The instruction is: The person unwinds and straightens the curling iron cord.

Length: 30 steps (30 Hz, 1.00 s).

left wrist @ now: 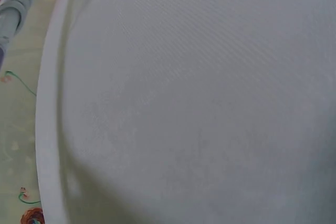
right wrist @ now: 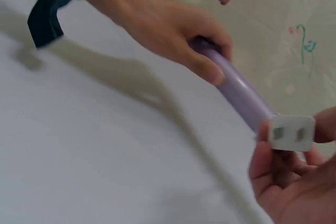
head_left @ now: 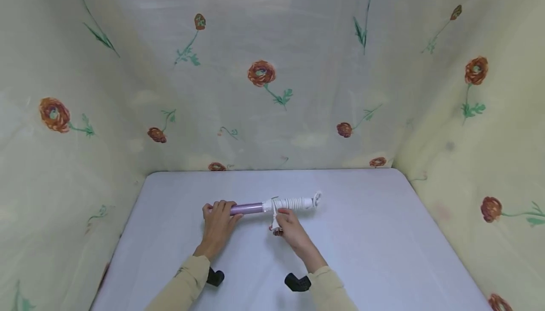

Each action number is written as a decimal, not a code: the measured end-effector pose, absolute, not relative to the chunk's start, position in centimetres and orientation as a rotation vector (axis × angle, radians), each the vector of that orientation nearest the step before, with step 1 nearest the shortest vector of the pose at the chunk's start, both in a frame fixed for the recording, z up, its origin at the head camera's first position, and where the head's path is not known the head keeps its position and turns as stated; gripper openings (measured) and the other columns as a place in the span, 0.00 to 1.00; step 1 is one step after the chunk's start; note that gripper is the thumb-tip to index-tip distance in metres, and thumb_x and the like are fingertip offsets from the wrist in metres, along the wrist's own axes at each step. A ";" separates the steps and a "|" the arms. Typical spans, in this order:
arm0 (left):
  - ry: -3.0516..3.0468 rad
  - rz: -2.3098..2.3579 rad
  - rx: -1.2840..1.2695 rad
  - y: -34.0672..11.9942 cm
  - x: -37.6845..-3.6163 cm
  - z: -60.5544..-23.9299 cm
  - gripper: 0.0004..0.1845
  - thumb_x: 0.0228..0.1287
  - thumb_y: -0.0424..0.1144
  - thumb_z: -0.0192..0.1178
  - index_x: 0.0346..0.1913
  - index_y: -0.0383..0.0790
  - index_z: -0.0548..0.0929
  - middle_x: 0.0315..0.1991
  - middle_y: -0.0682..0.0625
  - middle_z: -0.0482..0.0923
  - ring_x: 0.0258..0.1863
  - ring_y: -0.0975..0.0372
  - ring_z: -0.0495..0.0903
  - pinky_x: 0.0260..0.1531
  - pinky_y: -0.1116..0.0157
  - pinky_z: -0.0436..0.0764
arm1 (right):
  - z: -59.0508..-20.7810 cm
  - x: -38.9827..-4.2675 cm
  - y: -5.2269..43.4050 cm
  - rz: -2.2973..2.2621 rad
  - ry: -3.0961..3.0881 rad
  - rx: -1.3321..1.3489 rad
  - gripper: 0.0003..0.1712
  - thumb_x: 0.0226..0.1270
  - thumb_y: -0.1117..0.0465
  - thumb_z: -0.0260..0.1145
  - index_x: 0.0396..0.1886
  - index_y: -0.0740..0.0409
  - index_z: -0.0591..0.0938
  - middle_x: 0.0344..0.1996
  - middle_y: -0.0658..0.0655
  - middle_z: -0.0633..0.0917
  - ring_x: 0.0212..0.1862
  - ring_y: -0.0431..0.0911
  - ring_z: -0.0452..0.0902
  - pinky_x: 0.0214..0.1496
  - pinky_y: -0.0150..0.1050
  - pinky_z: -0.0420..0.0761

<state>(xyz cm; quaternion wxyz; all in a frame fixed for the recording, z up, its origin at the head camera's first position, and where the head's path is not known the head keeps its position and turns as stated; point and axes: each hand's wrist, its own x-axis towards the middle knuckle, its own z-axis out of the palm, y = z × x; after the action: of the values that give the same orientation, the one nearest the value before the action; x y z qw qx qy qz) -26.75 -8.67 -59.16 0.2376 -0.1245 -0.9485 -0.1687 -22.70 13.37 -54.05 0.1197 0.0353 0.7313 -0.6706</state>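
Observation:
A long hair iron, with a shiny purple barrel (head_left: pixel 249 208) and a white handle wound with white cord (head_left: pixel 291 203), lies crosswise before me in the head view. My left hand (head_left: pixel 218 223) grips the barrel from above at its left end, thumb along the near side. Close under the cord winding, my right hand (head_left: pixel 294 236) pinches a white plug (right wrist: pixel 292 133), whose flat face with two grey marks shows in the right wrist view. A small cord loop (head_left: pixel 317 198) sticks out at the handle's right end. The left wrist view catches only part of the wound handle (left wrist: pixel 16 11) in its corner.
Beneath both arms spreads a white table (head_left: pixel 383 244) with rounded far corners. Flower-printed curtain cloth (head_left: pixel 306 136) stands along the back and both sides. Black wrist mounts (head_left: pixel 298 282) jut inward from the cream sleeves (head_left: pixel 332 287).

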 end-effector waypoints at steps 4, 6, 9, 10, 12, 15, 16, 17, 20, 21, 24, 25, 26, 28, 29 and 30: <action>-2.586 -0.436 -0.369 -9.5 -26.3 -58.7 0.22 0.55 0.55 0.65 0.46 0.44 0.79 0.37 0.49 0.78 0.42 0.57 0.74 0.52 0.49 0.59 | -52.3 -22.3 14.6 -1.713 2.286 -0.042 0.21 0.76 0.63 0.42 0.61 0.70 0.67 0.39 0.64 0.81 0.33 0.43 0.73 0.35 0.34 0.70; -2.584 -0.438 -0.365 -9.7 -26.1 -58.4 0.22 0.55 0.56 0.65 0.46 0.44 0.79 0.37 0.49 0.78 0.41 0.57 0.73 0.52 0.49 0.59 | -51.3 -22.5 15.1 -1.595 2.404 -0.085 0.20 0.74 0.64 0.42 0.57 0.69 0.72 0.39 0.63 0.81 0.34 0.44 0.72 0.35 0.35 0.70; -2.558 -0.464 -0.353 -10.0 -25.8 -57.9 0.23 0.53 0.57 0.66 0.45 0.44 0.79 0.37 0.50 0.77 0.39 0.57 0.72 0.52 0.49 0.59 | -49.9 -22.9 15.7 -1.347 2.654 -0.141 0.18 0.73 0.61 0.45 0.52 0.64 0.76 0.36 0.58 0.82 0.32 0.43 0.71 0.34 0.35 0.70; -2.544 -0.471 -0.352 -10.1 -25.7 -57.7 0.23 0.53 0.57 0.66 0.45 0.44 0.79 0.37 0.50 0.77 0.39 0.57 0.72 0.52 0.49 0.59 | -49.4 -23.1 15.9 -1.244 2.741 -0.178 0.17 0.73 0.59 0.47 0.51 0.63 0.77 0.33 0.57 0.82 0.30 0.43 0.71 0.32 0.35 0.70; -2.512 -0.476 -0.356 -10.3 -25.6 -57.3 0.23 0.52 0.57 0.67 0.44 0.44 0.79 0.37 0.50 0.78 0.38 0.58 0.72 0.51 0.49 0.58 | -48.5 -23.4 16.2 -1.050 2.894 -0.265 0.16 0.72 0.56 0.52 0.49 0.60 0.79 0.29 0.54 0.83 0.26 0.42 0.71 0.27 0.35 0.69; -2.488 -0.466 -0.376 -10.6 -25.4 -57.0 0.24 0.52 0.58 0.66 0.45 0.45 0.79 0.38 0.51 0.78 0.38 0.58 0.72 0.51 0.50 0.58 | -47.3 -24.0 16.8 -0.825 3.054 -0.428 0.13 0.69 0.55 0.58 0.44 0.58 0.80 0.23 0.52 0.83 0.20 0.40 0.69 0.22 0.34 0.68; -2.487 -0.463 -0.381 -10.6 -25.4 -56.9 0.24 0.53 0.59 0.65 0.45 0.45 0.78 0.38 0.51 0.78 0.38 0.58 0.72 0.51 0.50 0.58 | -46.9 -24.3 17.1 -0.769 3.093 -0.476 0.11 0.68 0.56 0.59 0.42 0.58 0.81 0.23 0.52 0.83 0.20 0.39 0.70 0.23 0.34 0.69; -2.486 -0.464 -0.386 -10.7 -25.4 -56.7 0.24 0.53 0.59 0.65 0.45 0.45 0.78 0.38 0.51 0.78 0.38 0.58 0.72 0.51 0.50 0.58 | -46.6 -24.7 17.3 -0.729 3.116 -0.518 0.10 0.68 0.57 0.60 0.41 0.57 0.81 0.25 0.52 0.84 0.21 0.39 0.71 0.24 0.34 0.70; -2.477 -0.481 -0.396 -10.9 -25.3 -56.4 0.24 0.53 0.59 0.65 0.45 0.45 0.78 0.38 0.51 0.79 0.38 0.58 0.73 0.51 0.49 0.58 | -45.7 -25.6 18.2 -0.643 3.121 -0.624 0.09 0.67 0.57 0.61 0.41 0.55 0.82 0.30 0.53 0.86 0.25 0.38 0.75 0.30 0.37 0.75; -2.473 -0.486 -0.400 -11.0 -25.2 -56.4 0.24 0.53 0.59 0.65 0.45 0.45 0.78 0.38 0.51 0.79 0.38 0.58 0.73 0.51 0.49 0.57 | -45.4 -25.8 18.6 -0.630 3.097 -0.653 0.09 0.67 0.57 0.60 0.41 0.55 0.82 0.31 0.53 0.86 0.27 0.39 0.76 0.32 0.38 0.76; -2.448 -0.487 -0.423 -11.2 -25.1 -56.2 0.25 0.51 0.59 0.67 0.44 0.45 0.79 0.37 0.51 0.79 0.38 0.58 0.73 0.50 0.49 0.57 | -44.8 -26.7 19.6 -0.641 2.978 -0.753 0.10 0.68 0.56 0.59 0.43 0.55 0.82 0.34 0.53 0.86 0.31 0.40 0.76 0.37 0.40 0.76; -2.444 -0.478 -0.435 -11.3 -25.1 -56.1 0.25 0.51 0.59 0.67 0.44 0.45 0.79 0.37 0.51 0.79 0.38 0.59 0.73 0.50 0.49 0.57 | -44.6 -27.1 20.0 -0.672 2.922 -0.793 0.10 0.69 0.56 0.59 0.42 0.55 0.82 0.34 0.53 0.86 0.32 0.40 0.76 0.38 0.41 0.76; -2.439 -0.472 -0.449 -11.4 -25.1 -56.1 0.25 0.51 0.59 0.67 0.43 0.45 0.79 0.37 0.52 0.79 0.38 0.59 0.73 0.49 0.49 0.57 | -44.5 -27.5 20.4 -0.704 2.863 -0.833 0.10 0.70 0.56 0.58 0.42 0.55 0.82 0.35 0.53 0.86 0.33 0.40 0.75 0.39 0.40 0.76; -2.437 -0.454 -0.475 -11.5 -25.1 -56.0 0.25 0.50 0.60 0.67 0.44 0.45 0.79 0.37 0.52 0.79 0.39 0.59 0.74 0.50 0.48 0.57 | -44.3 -28.4 21.2 -0.776 2.740 -0.910 0.11 0.70 0.56 0.57 0.42 0.55 0.83 0.35 0.53 0.85 0.34 0.40 0.75 0.39 0.38 0.75; -2.442 -0.449 -0.487 -11.6 -25.0 -55.9 0.25 0.50 0.60 0.67 0.44 0.45 0.78 0.37 0.52 0.79 0.39 0.59 0.74 0.50 0.48 0.57 | -44.4 -28.9 21.6 -0.812 2.676 -0.950 0.11 0.70 0.57 0.57 0.42 0.56 0.83 0.34 0.53 0.85 0.33 0.40 0.74 0.38 0.37 0.75; -2.447 -0.449 -0.500 -11.7 -24.9 -55.9 0.25 0.51 0.60 0.67 0.44 0.45 0.78 0.38 0.52 0.79 0.40 0.59 0.74 0.50 0.48 0.57 | -44.4 -29.3 22.0 -0.836 2.621 -0.973 0.11 0.70 0.57 0.58 0.42 0.56 0.83 0.34 0.52 0.85 0.34 0.40 0.74 0.38 0.36 0.75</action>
<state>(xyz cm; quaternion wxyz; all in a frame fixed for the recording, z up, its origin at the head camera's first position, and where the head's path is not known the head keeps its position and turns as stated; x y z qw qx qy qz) -24.95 -11.66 -55.89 0.2975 -0.1880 -0.9207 -0.1689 -29.31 21.96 -44.43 0.1116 -0.3314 0.8925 -0.2848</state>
